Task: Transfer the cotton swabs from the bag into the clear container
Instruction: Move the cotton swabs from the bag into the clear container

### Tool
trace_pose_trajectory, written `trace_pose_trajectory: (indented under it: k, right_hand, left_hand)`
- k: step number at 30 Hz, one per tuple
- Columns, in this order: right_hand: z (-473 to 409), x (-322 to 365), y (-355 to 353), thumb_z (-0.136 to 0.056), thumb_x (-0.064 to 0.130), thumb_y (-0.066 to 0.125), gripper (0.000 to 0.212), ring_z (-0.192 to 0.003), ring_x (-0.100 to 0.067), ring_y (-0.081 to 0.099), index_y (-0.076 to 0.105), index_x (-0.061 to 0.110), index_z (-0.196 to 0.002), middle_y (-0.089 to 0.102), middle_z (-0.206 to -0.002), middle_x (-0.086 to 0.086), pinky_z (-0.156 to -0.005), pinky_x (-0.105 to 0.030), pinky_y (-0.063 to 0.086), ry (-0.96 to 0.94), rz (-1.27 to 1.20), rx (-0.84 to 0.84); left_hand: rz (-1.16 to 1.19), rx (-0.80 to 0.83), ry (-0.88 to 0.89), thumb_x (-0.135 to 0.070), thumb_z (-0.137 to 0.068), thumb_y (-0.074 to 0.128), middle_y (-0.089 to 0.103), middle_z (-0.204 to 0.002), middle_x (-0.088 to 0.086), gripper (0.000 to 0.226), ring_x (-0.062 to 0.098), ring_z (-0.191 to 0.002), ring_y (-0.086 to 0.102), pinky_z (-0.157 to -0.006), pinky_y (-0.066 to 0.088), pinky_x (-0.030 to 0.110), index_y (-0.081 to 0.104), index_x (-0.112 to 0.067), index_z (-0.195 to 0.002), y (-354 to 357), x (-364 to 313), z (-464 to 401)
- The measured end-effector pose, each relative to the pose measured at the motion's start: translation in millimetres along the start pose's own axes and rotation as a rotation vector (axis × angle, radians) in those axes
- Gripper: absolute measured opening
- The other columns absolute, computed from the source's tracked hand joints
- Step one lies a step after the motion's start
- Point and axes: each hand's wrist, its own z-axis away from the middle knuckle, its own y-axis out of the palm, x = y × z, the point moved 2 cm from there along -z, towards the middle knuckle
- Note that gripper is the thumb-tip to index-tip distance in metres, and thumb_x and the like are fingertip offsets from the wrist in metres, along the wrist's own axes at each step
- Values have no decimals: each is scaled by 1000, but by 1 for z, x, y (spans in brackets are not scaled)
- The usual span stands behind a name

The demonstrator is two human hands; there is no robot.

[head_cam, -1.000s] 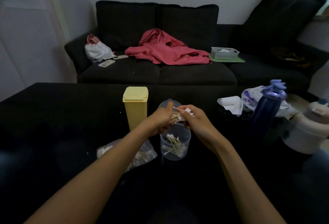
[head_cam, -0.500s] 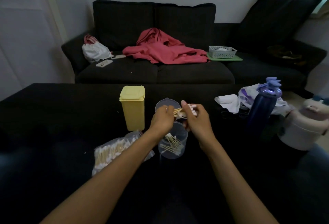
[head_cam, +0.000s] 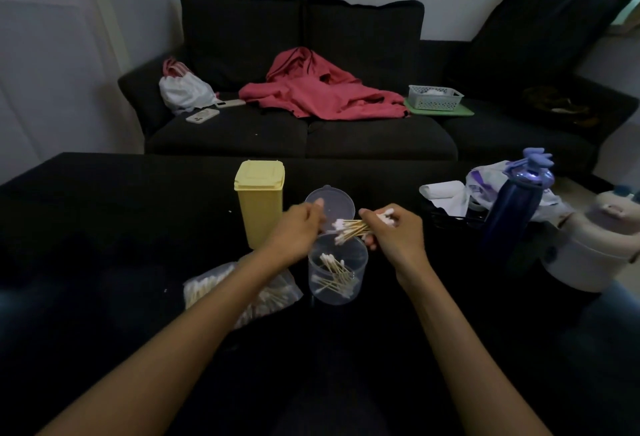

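A clear round container [head_cam: 337,273] stands on the black table with several cotton swabs lying inside. Just above its rim, my right hand [head_cam: 394,236] grips a bundle of cotton swabs [head_cam: 349,227] whose white tips point left. My left hand [head_cam: 299,229] is blurred, just left of the bundle's tips, fingers loosely curled; whether it touches the swabs is unclear. The clear plastic bag [head_cam: 207,288] of swabs lies flat on the table under my left forearm, left of the container.
A yellow lidded box [head_cam: 259,203] stands behind my left hand. The container's clear lid [head_cam: 336,201] lies behind it. A dark blue bottle [head_cam: 512,207], white cloths and a white jug [head_cam: 595,252] crowd the right. A sofa stands beyond the table.
My hands have drawn slightly apart: the left hand moved left off the bundle, which now shows its white tips between the hands. The view shifted a little.
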Motion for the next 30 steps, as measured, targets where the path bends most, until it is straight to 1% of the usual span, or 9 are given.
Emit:
trace_pose_trajectory:
  k: [2, 4, 6, 9, 12, 15, 20, 25, 30]
  right_hand:
    - [-2, -2, -5, -86, 15, 66, 9, -48, -4, 57, 62, 8, -88, 63, -67, -4, -45, -15, 44, -18, 22, -1]
    - [-4, -4, -7, -85, 16, 66, 10, -46, -4, 57, 62, 7, -86, 63, -64, -4, -45, -16, 44, -38, 57, 5]
    - [-5, -5, -7, -85, 17, 67, 10, -45, -4, 57, 62, 9, -83, 63, -63, -3, -45, -16, 43, -60, 97, 1]
    - [-5, -6, -7, -84, 20, 67, 11, -55, -6, 60, 61, 15, -78, 64, -67, -1, -51, -19, 45, -119, 188, -11]
    - [-4, -5, -11, -85, 22, 67, 10, -67, -8, 64, 61, 16, -79, 65, -74, 2, -57, -22, 49, -181, 279, 1]
    - [-7, -6, -17, -84, 21, 68, 9, -70, -8, 63, 62, 14, -81, 65, -76, 2, -57, -20, 47, -206, 308, -8]
    - [-10, -7, -26, -82, 21, 69, 10, -74, -15, 66, 61, 15, -79, 66, -78, -2, -66, -30, 55, -181, 288, -41]
    - [-2, -1, -29, -84, 21, 67, 13, -67, -15, 64, 60, 14, -77, 66, -74, -4, -55, -18, 45, -249, 143, -202]
    - [2, 2, -29, -86, 23, 65, 13, -63, -10, 63, 58, 18, -77, 66, -74, -3, -52, -15, 43, -247, 69, -250]
  left_hand:
    - [-335, -14, -51, -26, -98, 46, 59, -121, 8, 28, 23, -114, 54, -96, 45, 40, 55, -17, -122, -17, 9, 1]
    - [-693, 144, -108, -30, -87, 64, 48, -133, 6, 50, 24, -129, 38, -101, 35, 38, 47, -20, -133, -22, 9, 8]
    - [-823, 286, -144, -47, -75, 73, 42, -135, 7, 72, 25, -130, 31, -101, 30, 36, 45, -17, -133, -12, 7, 14]
    - [-838, 300, -123, -74, -63, 66, 44, -130, 5, 87, 23, -121, 35, -90, 28, 33, 47, -16, -125, 13, 11, 11]
    - [-811, 190, -94, -80, -60, 62, 47, -128, 3, 93, 23, -119, 39, -89, 29, 33, 45, -16, -124, 30, 17, 6]
    - [-691, 84, -23, -73, -59, 70, 53, -123, 1, 85, 23, -116, 46, -90, 35, 35, 48, -19, -121, 33, 14, 2]
    - [-509, -32, 170, -47, -55, 86, 60, -118, -1, 83, 18, -105, 59, -89, 51, 40, 41, -24, -121, 20, -1, 1]
    - [-533, -295, 513, -38, -67, 81, 48, -137, 1, 86, 17, -126, 44, -99, 42, 31, 37, -19, -138, 12, -15, 13]
    - [-402, -356, 436, -36, -59, 86, 51, -129, -2, 90, 13, -121, 46, -88, 39, 23, 38, -25, -135, 5, -13, 12]
